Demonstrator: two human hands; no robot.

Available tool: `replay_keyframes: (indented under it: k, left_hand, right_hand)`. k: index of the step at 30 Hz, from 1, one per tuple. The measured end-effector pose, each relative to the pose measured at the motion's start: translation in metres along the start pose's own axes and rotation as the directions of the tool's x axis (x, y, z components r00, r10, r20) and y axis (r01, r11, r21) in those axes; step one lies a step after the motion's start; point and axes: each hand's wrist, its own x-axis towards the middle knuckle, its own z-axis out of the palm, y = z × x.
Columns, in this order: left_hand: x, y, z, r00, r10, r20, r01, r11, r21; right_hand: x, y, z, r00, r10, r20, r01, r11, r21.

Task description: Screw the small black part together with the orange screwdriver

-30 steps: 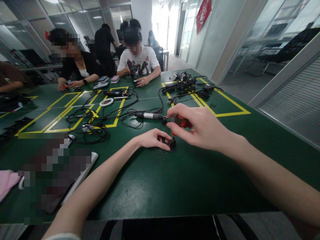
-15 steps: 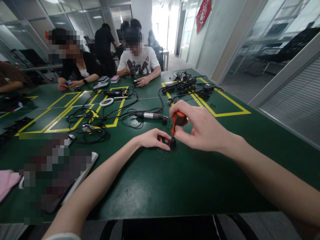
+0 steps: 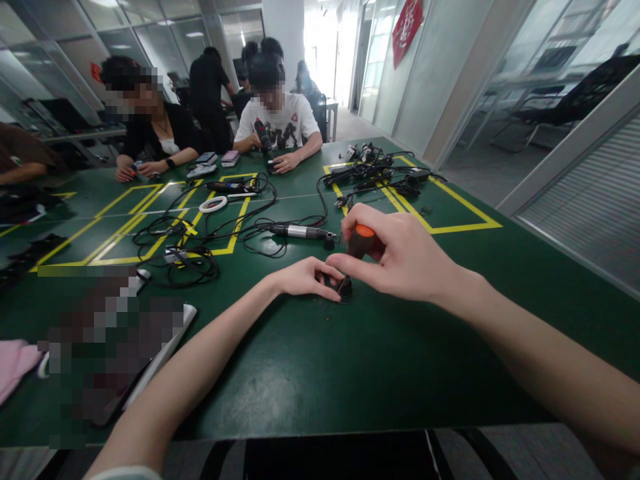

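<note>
Low on the green table, my left hand (image 3: 303,279) pinches a small black round part (image 3: 345,288) between thumb and fingers, steadying it against the tabletop. Just above and to its right, my right hand (image 3: 395,257) is closed around the orange-and-dark handle of a screwdriver (image 3: 362,241). The screwdriver's tip is hidden by my right hand and fingers, so I cannot tell whether it touches the part. Beyond both hands lies a silver-and-black corded power tool (image 3: 303,231) with a dark round end piece (image 3: 329,241).
Black cables (image 3: 180,257) tangle at the left, near a white ring (image 3: 213,203). More cords and plugs (image 3: 370,170) heap inside yellow tape at the back right. Tablet-like devices (image 3: 165,353) lie by my left forearm. Across the table, a person in a white shirt (image 3: 280,120) holds a tool.
My right hand has rolled on the screwdriver handle, and its thumb has swung out to the left. My left hand and the black part stay in place.
</note>
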Motion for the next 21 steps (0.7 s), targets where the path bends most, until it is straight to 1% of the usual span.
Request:
replay_keyframes:
  k: [5,8,13,16,19,21]
  left_hand:
    - [0.0007,-0.0019,-0.0004,1.000,-0.013,0.017,0.014,0.999,-0.052]
    - [0.0000,-0.0006,-0.0009,0.999,-0.021,0.024,0.022,0.999,-0.043]
    - [0.0000,-0.0011,-0.0007,1.000,-0.021,0.000,0.021,1.000,-0.002]
    - [0.0007,-0.0025,0.0001,1.000,-0.012,-0.008,0.012,1.000,-0.022]
    - [0.0008,-0.0017,0.0006,1.000,-0.004,0.012,0.004,0.999,-0.051]
    - [0.0006,-0.0004,0.0006,1.000,-0.001,0.008,0.001,0.999,-0.036]
  right_hand:
    - [0.0003,-0.0008,-0.0014,1.000,-0.009,0.017,0.008,0.999,0.037]
    - [0.0002,-0.0012,-0.0013,0.999,-0.027,0.033,0.026,0.999,0.037]
    - [0.0006,0.0002,0.0002,0.999,0.018,0.031,-0.018,1.000,0.013]
    - [0.0002,-0.0005,-0.0001,0.999,-0.005,0.043,0.004,1.000,0.028]
    - [-0.0005,-0.0014,-0.0005,0.999,-0.023,0.048,0.022,0.999,0.026]
    - [-0.0007,-0.0009,-0.0004,0.999,-0.020,0.045,0.020,1.000,0.011]
